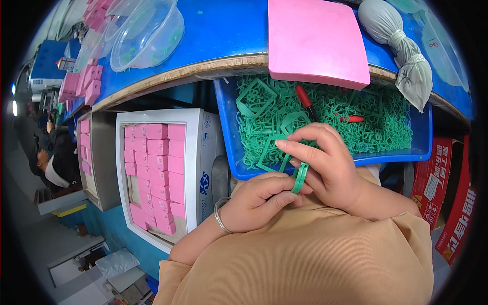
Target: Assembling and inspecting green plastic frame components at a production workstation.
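**Green part (300, 178) pinched up close**

So the green part sits in front of a tan shirt (295, 254), just near of a blue bin (230, 122). Left hand (259, 197) has its fingers closed on the near end. Right hand (330, 163) is bent over the far end, but some fingers are hidden, so can't tell if they're gripping too. Bin's heaped with green bits (376, 137), plus a red-and-black marker (306, 101). Left of that, a white box (193, 152) of pink blocks (157, 162). Far side: blue bench (223, 25) with a pink slab (317, 40) overhanging its near edge.
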A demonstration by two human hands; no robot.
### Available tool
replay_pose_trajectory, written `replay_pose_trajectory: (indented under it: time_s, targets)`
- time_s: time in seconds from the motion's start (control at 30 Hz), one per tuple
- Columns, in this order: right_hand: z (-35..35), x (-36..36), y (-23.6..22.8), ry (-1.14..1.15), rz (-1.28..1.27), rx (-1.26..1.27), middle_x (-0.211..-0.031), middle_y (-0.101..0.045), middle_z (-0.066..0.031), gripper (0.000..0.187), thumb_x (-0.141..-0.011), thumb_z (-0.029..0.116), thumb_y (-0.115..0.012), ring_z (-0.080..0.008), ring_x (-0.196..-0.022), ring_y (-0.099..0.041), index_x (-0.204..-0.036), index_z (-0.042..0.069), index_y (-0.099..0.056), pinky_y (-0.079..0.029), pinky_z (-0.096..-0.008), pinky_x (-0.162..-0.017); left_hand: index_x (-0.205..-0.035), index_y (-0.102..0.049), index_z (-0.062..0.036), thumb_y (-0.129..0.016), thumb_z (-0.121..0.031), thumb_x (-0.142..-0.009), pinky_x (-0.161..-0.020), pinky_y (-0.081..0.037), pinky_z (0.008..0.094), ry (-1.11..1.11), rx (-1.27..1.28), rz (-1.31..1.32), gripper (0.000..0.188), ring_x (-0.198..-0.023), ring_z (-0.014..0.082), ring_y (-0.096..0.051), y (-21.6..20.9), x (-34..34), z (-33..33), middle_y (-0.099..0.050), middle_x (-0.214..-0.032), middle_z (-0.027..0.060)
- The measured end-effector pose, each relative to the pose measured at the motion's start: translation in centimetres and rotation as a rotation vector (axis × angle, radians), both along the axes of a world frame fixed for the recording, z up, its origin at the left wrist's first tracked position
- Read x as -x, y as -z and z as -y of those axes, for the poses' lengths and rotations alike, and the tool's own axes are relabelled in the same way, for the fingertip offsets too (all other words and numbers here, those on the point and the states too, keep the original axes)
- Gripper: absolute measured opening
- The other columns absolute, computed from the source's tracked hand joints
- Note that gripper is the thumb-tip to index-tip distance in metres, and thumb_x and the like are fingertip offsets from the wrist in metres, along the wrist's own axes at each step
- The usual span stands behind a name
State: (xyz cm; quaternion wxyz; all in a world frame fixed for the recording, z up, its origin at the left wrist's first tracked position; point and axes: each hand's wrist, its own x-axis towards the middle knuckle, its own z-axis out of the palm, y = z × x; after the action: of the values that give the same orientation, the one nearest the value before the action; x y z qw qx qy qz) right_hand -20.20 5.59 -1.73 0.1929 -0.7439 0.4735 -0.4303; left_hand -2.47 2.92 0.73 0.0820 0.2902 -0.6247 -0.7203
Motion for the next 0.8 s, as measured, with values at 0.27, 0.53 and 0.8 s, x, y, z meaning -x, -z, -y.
replay_pose_trajectory:
  time_s: [0.27, 0.53, 0.8]
  targets:
    - [-0.2, -0.5, -0.5, 0.129, 0.109, -0.049, -0.102, -0.044, -0.0151, 0.058, -0.062, -0.004, -0.059, -0.0288, -0.088, -0.047, -0.116, 0.003, -0.042, -0.04, -0.0344, -0.076, -0.09, -0.056, 0.0001, -0.05, 0.003, -0.073, -0.063, -0.043, 0.0294, -0.08, 0.807, 0.055, 0.018, -0.07, 0.0238, -0.055, 0.5, -0.7, 0.7, -0.055, -0.079, 0.0094]
    - [-0.3, -0.5, -0.3, 0.122, 0.177, -0.125, -0.103, -0.044, -0.0165, 0.054, -0.065, -0.005, -0.056, -0.0299, -0.093, -0.047, -0.116, 0.002, -0.041, -0.04, -0.0335, -0.079, -0.095, -0.055, -0.0037, -0.053, -0.01, -0.065, -0.051, -0.037, 0.029, 0.002, 1.416, 0.262, 0.031, -0.061, 0.0179, -0.048, -0.1, -1.2, 0.9, -0.052, -0.082, 0.0048]
    - [-0.2, -0.4, -0.1, 0.115, 0.178, -0.135, -0.102, -0.045, -0.0169, 0.047, -0.068, -0.006, -0.051, -0.0296, -0.093, -0.047, -0.114, 0.002, -0.043, -0.04, -0.0332, -0.08, -0.095, -0.056, -0.0038, -0.053, -0.01, -0.064, -0.05, -0.035, 0.0283, -0.001, 1.507, 0.274, 0.032, -0.06, 0.0166, -0.046, -0.5, -1.1, 0.9, -0.051, -0.084, 0.0057]
